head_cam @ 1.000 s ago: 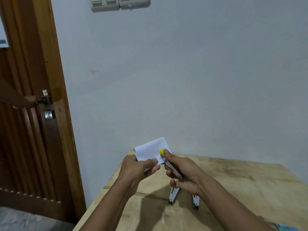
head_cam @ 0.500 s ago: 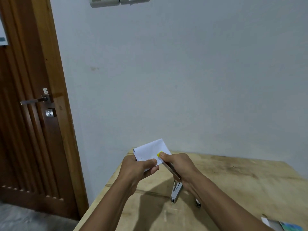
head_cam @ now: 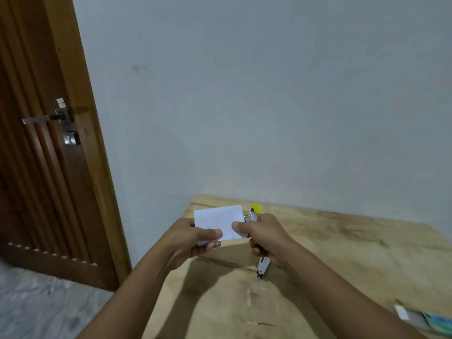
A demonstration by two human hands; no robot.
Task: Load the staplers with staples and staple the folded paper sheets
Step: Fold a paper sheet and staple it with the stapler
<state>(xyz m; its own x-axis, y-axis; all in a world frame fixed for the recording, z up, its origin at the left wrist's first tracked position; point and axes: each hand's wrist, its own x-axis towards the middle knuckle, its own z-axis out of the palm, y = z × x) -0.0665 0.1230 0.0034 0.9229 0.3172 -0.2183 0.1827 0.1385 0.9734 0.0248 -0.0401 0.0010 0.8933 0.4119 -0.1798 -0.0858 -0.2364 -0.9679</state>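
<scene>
The left hand [head_cam: 193, 238] pinched the paper [head_cam: 217, 218] in its grip. The right hand [head_cam: 266, 236] held its grip clamped round the stapler [head_cam: 254, 216] beside it.

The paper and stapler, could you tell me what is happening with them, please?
A person holds a folded paper in the left hand and grips a stapler in the right hand, its head at the paper's right edge, above the table. A second stapler lies on the table below.
</scene>
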